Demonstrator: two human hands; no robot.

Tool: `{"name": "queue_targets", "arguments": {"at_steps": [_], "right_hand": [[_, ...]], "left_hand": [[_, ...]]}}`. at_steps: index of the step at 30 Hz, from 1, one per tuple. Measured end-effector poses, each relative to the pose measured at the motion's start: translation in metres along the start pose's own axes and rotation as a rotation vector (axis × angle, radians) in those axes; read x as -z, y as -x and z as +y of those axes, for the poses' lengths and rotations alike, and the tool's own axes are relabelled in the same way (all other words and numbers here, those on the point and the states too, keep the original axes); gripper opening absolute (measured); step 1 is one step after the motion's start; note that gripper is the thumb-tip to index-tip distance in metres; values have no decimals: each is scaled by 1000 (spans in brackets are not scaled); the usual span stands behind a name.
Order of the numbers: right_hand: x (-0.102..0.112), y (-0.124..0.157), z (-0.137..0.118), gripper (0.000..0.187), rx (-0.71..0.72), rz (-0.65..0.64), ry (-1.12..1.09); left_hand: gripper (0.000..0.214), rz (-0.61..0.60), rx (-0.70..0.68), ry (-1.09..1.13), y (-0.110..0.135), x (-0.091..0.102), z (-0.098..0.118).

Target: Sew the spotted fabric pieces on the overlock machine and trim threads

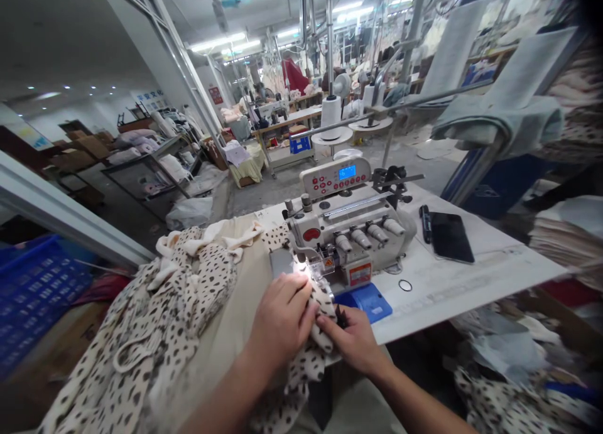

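Bare forearms reach up from the bottom of the frame, the left hand (pixel 282 321) and the right hand (pixel 351 341) meeting over a cream fabric with dark spots (pixel 301 333) at the front of an overlock sewing machine (pixel 348 233). Fingers of the left hand (pixel 294 296) lie close together, curved over the cloth just beside the lit needle area; whether they grip it or only press, the view does not settle. The right hand's thumb and forefinger (pixel 325 321) sit close together at a fold, beside a small dark tuft (pixel 341 316) too small to identify; any pinch cannot be confirmed. The spotted fabric runs from under both hands across a beige cloth (pixel 235 302) and spills off the left edge of a white work table (pixel 464 289).

Beyond the machine stand a control panel with a lit blue display (pixel 335 176) and a white thread cone (pixel 331 117). A black phone (pixel 450 236) and a black pen (pixel 425 223) lie side by side on the table, near a blue plastic plate (pixel 365 302). A blue crate (pixel 32 296) sits low at left, a grey-green cloth (pixel 499 123) hangs over a metal rail at right, and loaded shelving (pixel 151 164) lines the workshop behind.
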State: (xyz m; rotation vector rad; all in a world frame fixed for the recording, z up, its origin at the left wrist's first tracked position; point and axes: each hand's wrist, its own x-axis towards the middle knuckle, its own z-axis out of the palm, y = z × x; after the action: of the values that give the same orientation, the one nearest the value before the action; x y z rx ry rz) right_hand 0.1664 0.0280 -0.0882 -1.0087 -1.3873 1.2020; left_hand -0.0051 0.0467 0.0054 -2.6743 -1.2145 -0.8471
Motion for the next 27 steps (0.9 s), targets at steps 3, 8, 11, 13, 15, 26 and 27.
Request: {"name": "queue_targets", "arguments": {"at_steps": [3, 8, 11, 13, 15, 26, 27], "right_hand": [[-1, 0, 0, 37, -6, 14, 22], [-1, -1, -3, 39, -4, 21, 39], [-1, -2, -4, 39, 12, 28, 36], [-1, -2, -4, 39, 15, 27, 26], [-1, -2, -3, 38, 12, 26, 18], [-1, -1, -2, 36, -9, 50, -9], [-1, -1, -2, 36, -12, 55, -15]], "left_hand": [[28, -13, 19, -25, -5, 0, -6], [25, 24, 11, -47, -8, 2, -6], [22, 35, -75, -4, -4, 4, -1], [20, -7, -145, 32, -1, 4, 2], [19, -41, -168, 52, 0, 4, 2], [19, -56, -196, -18, -4, 3, -2], [18, -54, -203, -18, -5, 3, -3]]}}
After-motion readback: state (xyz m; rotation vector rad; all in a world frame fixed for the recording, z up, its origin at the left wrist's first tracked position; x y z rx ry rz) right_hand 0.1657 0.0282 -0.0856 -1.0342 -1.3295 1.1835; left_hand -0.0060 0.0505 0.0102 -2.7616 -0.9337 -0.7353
